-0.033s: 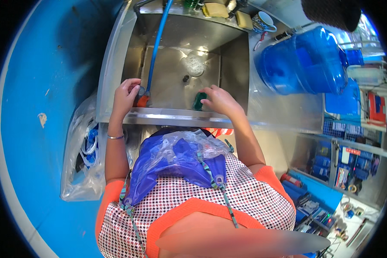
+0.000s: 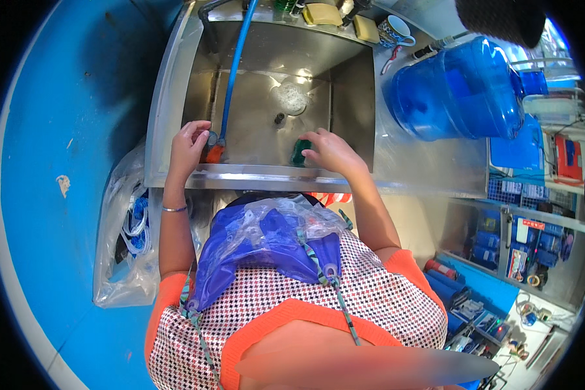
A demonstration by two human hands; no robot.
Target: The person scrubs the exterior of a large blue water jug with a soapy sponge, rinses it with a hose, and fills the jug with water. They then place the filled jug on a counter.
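My left hand (image 2: 188,148) is at the front left of a steel sink (image 2: 266,45). Its thumb and bent fingers are apart, with nothing visible between them. Just right of the thumb are a small round greyish thing (image 2: 212,138) and an orange piece (image 2: 215,154) by the lower end of a blue hose (image 2: 235,71). At the front of the basin, my right hand (image 2: 331,151) has its fingers and thumb around a dark green thing (image 2: 299,155). Its kind is unclear, as the hand partly covers it.
Yellow sponges (image 2: 323,14) and a patterned mug (image 2: 394,31) stand on the back ledge. A large blue water bottle (image 2: 455,91) lies on its side on the right counter. Whitish foam (image 2: 292,99) is around the drain. A clear plastic bag (image 2: 127,260) hangs left of the sink.
The whole view has shifted very slightly. Both hands and the things near them look otherwise the same.
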